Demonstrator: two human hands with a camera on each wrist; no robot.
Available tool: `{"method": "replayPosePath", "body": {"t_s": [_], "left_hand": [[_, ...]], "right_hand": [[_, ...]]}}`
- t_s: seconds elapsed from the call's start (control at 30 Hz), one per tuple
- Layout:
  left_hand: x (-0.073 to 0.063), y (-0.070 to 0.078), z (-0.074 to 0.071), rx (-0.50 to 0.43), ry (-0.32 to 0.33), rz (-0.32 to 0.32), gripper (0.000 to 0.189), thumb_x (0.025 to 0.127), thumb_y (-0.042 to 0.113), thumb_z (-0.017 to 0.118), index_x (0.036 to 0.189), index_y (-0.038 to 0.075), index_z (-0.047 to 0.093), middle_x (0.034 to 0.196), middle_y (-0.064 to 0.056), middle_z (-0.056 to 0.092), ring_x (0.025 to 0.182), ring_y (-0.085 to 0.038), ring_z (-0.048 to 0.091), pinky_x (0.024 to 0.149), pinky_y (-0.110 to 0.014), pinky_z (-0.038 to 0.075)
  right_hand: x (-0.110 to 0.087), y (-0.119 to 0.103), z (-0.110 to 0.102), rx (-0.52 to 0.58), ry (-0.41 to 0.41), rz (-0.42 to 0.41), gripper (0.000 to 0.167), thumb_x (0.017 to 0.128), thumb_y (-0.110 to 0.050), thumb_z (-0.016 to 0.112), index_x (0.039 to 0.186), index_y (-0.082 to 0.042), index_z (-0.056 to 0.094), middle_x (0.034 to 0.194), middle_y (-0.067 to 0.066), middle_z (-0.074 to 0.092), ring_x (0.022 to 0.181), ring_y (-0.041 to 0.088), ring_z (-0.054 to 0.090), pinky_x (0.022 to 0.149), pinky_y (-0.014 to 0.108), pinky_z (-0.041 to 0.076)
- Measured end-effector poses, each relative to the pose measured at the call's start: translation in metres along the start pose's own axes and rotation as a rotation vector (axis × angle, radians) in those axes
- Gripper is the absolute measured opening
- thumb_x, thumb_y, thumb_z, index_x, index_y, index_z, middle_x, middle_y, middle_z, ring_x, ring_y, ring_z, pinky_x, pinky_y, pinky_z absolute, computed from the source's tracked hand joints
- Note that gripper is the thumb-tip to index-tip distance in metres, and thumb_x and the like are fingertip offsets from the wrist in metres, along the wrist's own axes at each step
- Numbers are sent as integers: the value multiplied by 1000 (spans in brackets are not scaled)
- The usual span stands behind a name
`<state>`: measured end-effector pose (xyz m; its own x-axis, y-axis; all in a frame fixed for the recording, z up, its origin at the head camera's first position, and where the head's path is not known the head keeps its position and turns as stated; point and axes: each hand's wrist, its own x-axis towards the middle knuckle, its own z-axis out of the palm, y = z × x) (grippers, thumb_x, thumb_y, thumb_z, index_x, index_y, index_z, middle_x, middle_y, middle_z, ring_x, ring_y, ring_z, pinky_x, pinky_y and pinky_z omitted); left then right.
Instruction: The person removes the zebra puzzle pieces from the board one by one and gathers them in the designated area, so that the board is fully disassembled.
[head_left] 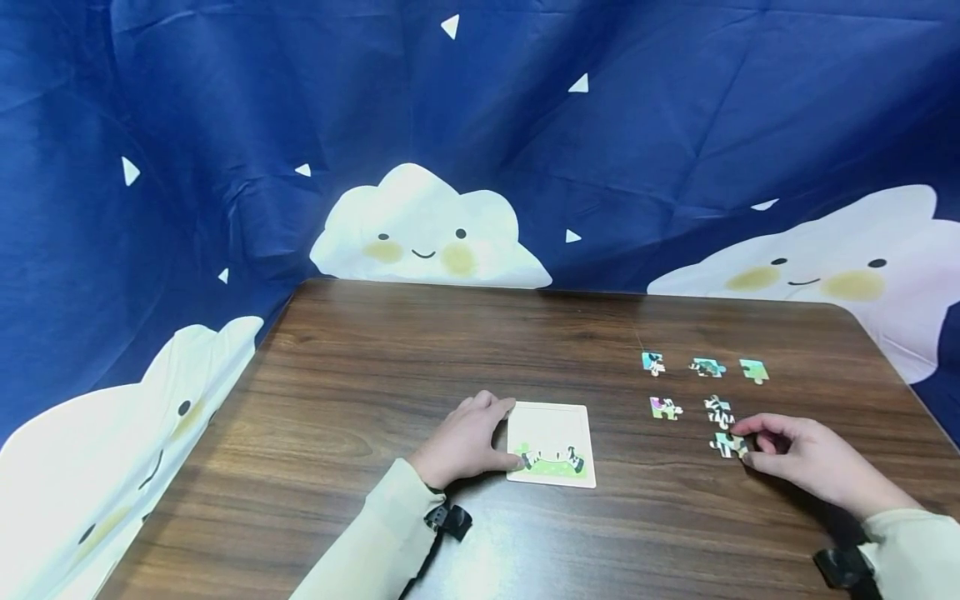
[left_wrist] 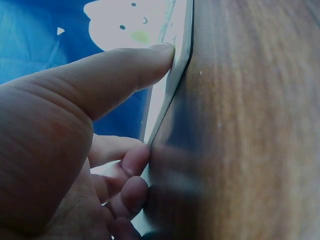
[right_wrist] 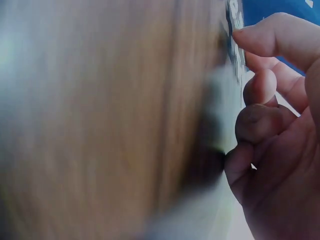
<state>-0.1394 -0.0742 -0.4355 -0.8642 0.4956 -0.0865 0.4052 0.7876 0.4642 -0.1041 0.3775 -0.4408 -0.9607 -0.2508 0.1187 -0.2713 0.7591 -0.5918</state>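
Note:
A square puzzle tray, pale with a picture strip along its near side, lies flat on the table. My left hand rests at its left side, index finger by the far corner and thumb over the near part. In the left wrist view the thumb touches the tray's face, and the other fingers lie along its edge. To the right, my right hand pinches a jigsaw piece at its right side between thumb and forefinger. Just beyond it lies a black-and-white jigsaw piece.
Several other jigsaw pieces lie apart at the right: a pink-and-green one, a blue one, a dark-patterned one and a green one. A blue cloud-printed cloth hangs behind the wooden table.

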Motion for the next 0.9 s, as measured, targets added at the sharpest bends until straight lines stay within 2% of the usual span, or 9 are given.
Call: {"method": "replayPosePath", "body": {"t_s": [0.57, 0.9], "left_hand": [[0, 1, 1, 7, 2, -3, 86, 78, 47, 82, 148, 9, 50, 122, -2, 55, 110, -20, 50, 96, -36, 43], [1, 0, 2, 15, 8, 0, 86, 77, 48, 82, 147, 9, 50, 122, -2, 56, 109, -20, 50, 96, -36, 44]], "right_hand": [[3, 36, -23, -129, -5, 128, 21, 84, -9, 75, 105, -6, 70, 72, -10, 47, 63, 1, 42, 59, 23, 29], [16, 50, -36, -118, -26, 197, 28, 86, -11, 73, 109, 2, 68, 72, -7, 50, 62, 4, 43, 59, 25, 31]]}}
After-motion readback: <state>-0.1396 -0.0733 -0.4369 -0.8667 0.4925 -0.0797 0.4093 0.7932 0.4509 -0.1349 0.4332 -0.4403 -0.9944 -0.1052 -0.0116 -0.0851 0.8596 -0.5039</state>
